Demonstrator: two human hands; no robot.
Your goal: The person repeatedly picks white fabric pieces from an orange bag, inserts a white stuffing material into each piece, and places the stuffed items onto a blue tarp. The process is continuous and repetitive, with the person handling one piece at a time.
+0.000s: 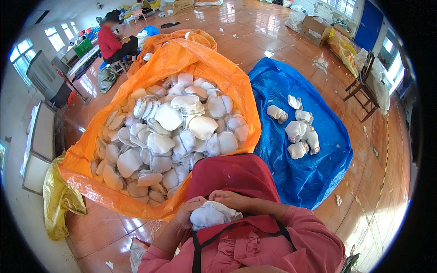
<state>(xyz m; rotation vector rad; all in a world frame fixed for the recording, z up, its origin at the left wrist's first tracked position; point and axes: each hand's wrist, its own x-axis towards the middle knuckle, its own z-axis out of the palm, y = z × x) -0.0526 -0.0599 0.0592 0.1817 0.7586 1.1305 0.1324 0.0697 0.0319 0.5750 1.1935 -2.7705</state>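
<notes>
A white padded cloth piece [209, 215] lies bunched against my body, above the lap. From its left side my left hand [186, 213] wraps round it, fingers closed. My right hand [229, 199] is curled at the far edge of the same piece, its fingertips partly hidden. Beyond my hands, a red apron [234, 175] covers my knees. An open orange sack [218, 59] in front of me holds a heap of white and pale grey padded cloth pieces [168, 117]. To the right, several rolled white bundles [296, 130] lie on a blue plastic sheet [314, 179].
A yellow sack [61, 200] lies at the left by a white board [40, 150]. A wooden chair [365, 86] stands at the right, cardboard boxes [314, 29] farther back. Another person in red [109, 43] sits at the far left. Scraps dot the tiled floor [246, 34].
</notes>
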